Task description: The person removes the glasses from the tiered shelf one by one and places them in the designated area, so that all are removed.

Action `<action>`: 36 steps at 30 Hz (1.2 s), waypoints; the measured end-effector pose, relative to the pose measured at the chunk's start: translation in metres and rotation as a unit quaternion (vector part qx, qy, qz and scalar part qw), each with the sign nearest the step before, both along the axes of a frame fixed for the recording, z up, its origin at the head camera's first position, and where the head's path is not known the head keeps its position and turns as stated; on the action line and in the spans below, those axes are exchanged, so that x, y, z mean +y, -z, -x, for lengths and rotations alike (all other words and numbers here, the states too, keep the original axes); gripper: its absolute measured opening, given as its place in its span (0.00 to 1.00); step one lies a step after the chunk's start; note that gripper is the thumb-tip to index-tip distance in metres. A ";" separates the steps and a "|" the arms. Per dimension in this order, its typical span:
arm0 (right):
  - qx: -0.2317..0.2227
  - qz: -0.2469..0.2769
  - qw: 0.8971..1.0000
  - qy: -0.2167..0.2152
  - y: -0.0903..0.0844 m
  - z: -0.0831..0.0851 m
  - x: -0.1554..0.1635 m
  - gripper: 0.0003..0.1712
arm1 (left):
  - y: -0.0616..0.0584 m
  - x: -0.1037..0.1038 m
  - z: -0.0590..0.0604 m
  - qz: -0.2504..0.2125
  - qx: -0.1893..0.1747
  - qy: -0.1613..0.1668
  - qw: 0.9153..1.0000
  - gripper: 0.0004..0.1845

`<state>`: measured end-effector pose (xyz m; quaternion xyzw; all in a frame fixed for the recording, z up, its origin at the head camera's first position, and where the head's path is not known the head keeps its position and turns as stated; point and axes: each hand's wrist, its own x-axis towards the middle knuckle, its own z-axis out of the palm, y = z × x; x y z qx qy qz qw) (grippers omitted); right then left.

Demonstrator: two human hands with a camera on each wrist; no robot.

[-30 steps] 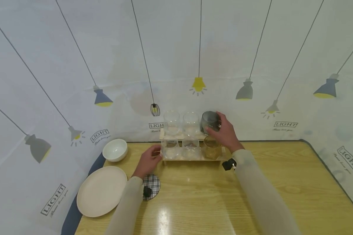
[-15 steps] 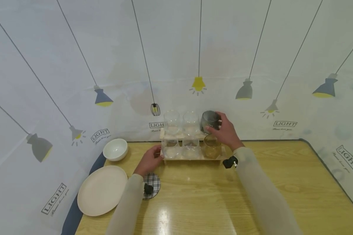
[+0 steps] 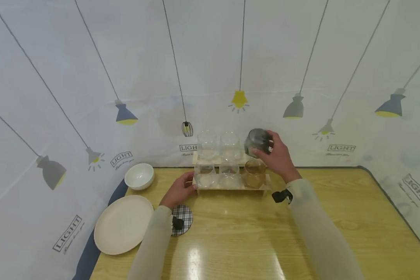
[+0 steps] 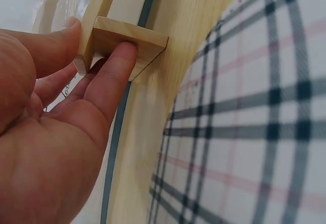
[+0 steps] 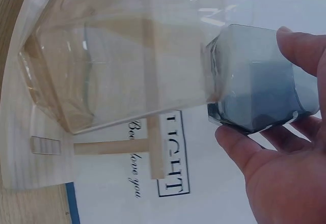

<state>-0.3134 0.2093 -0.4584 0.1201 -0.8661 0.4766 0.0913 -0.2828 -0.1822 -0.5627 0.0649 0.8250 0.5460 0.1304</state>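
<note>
The wooden rack point(image 3: 231, 186) and its glasses point(image 3: 229, 144) block the back middle — plate point(image 3: 122, 224), bowl point(image 3: 139, 176) and coaster point(image 3: 183, 217) crowd the left; the surface point(image 3: 336, 225) lies open to the right.

sleeves point(image 3: 311, 229): long, pale beige | wrist cameras point(image 3: 281, 195): small, black

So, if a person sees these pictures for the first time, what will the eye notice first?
Probably the right hand, gripping a smoky grey glass lifted and tilted at the right end of the wooden rack's upper tier. Next, the left hand holding the rack's left end, with clear glasses and one amber glass standing on it.
</note>
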 end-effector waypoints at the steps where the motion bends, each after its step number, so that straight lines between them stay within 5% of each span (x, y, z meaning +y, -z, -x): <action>1: 0.001 0.002 1.000 -0.003 -0.003 -0.004 0.001 0.52 | -0.001 0.001 0.000 -0.001 -0.001 -0.001 1.000 0.32; 11: 0.002 0.019 0.999 -0.036 -0.022 -0.046 -0.004 0.49 | -0.002 0.002 0.000 0.003 -0.021 -0.003 1.000 0.32; 19: 0.028 0.027 0.997 -0.072 -0.021 -0.080 -0.016 0.47 | -0.009 0.003 -0.001 0.019 -0.019 0.003 1.000 0.32; 28: 0.005 0.061 0.992 -0.113 -0.007 -0.110 -0.045 0.46 | -0.008 0.002 0.000 -0.002 -0.022 0.009 1.000 0.32; 36: -0.029 0.108 0.982 -0.155 0.027 -0.127 -0.079 0.44 | -0.006 0.001 -0.002 0.017 -0.015 0.004 1.000 0.32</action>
